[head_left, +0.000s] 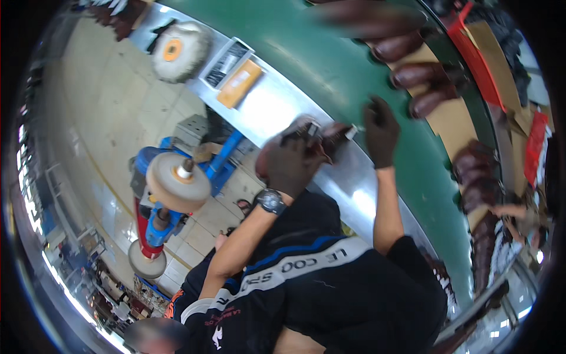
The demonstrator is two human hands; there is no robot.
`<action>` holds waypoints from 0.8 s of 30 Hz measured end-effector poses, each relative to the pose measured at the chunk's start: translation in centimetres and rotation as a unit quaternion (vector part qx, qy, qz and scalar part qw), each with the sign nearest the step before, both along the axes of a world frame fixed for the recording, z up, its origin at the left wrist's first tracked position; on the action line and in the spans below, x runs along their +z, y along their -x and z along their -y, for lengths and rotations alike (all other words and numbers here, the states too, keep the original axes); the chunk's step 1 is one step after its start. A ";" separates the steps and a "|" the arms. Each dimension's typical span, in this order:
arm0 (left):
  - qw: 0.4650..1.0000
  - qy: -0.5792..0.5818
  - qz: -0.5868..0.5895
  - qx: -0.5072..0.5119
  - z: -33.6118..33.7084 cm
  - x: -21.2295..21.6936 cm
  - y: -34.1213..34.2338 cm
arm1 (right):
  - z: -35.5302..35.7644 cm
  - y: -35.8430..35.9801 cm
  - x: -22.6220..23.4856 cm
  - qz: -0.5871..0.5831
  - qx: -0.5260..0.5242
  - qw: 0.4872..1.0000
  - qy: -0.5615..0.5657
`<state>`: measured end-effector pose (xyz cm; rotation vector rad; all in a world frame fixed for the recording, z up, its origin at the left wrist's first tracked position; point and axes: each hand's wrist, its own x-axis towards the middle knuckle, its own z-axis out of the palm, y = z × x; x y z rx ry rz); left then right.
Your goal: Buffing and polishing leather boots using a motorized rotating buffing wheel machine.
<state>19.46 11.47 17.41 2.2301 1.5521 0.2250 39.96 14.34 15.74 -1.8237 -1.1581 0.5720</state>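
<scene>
Shoe: I saw a dark brown shoe (330,137) over the steel rim beside the green conveyor belt (330,65).
Left hand: my gloved left hand (289,162) was wrapped tight around it.
Right hand: my gloved right hand (382,131) pinched its far end.
Hidden: motion blur hid the finger detail.

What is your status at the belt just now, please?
Left hand, gloved, gripping a dark shoe at the steel edge. Right hand, gloved, closed on its front end. More dark shoes on the green belt; nothing blocking.
</scene>
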 end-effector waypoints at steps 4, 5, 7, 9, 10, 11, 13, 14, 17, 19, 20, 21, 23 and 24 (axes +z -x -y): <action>0.996 0.064 0.061 0.018 -2.0 0.5 -0.8 | 4.5 -4.7 -7.6 -0.054 -0.116 0.991 0.046; 0.991 0.119 0.022 0.053 -2.4 1.3 -1.0 | 5.6 -4.1 -8.4 -0.085 -0.108 0.987 0.082; 0.997 0.052 -0.007 0.059 -2.4 1.0 -1.9 | 8.1 -2.7 -11.3 -0.095 -0.096 0.988 0.071; 0.997 0.042 -0.035 0.048 -2.6 0.7 -3.2 | 9.6 0.1 -12.7 -0.033 -0.063 0.995 0.074; 0.997 0.039 -0.057 0.033 -2.8 0.5 -3.8 | 10.2 1.7 -13.4 -0.044 -0.081 0.993 0.072; 0.997 0.034 -0.060 0.035 -3.0 -0.2 -4.2 | 10.7 2.8 -14.0 -0.047 -0.079 0.993 0.068; 0.994 0.081 -0.064 0.025 -3.0 -1.4 -4.6 | 11.1 4.1 -14.7 0.122 -0.037 0.991 0.031; 0.982 0.143 -0.121 -0.030 -3.5 -0.2 -4.5 | 11.1 4.3 -14.8 0.122 -0.038 0.991 0.031; 0.969 0.205 -0.139 -0.015 -4.7 2.4 -3.4 | 10.5 5.1 -14.3 0.130 -0.068 0.988 0.038; 0.985 0.130 -0.111 -0.026 -3.0 -1.5 -2.0 | 9.9 5.6 -14.3 0.215 -0.064 0.975 0.003; 0.988 0.112 -0.101 -0.037 -3.2 -1.2 -2.1 | 9.7 5.5 -14.6 0.212 -0.062 0.975 -0.001; 0.990 0.095 -0.092 -0.048 -3.5 -1.0 -2.1 | 9.9 5.5 -14.8 0.215 -0.067 0.974 0.001; 0.991 0.111 -0.064 -0.037 -4.6 -0.4 -0.4 | 10.2 5.3 -15.1 0.217 -0.071 0.974 0.000; 0.987 0.128 -0.085 -0.050 -5.5 -0.2 0.9 | 10.3 5.3 -15.0 0.216 -0.070 0.974 0.001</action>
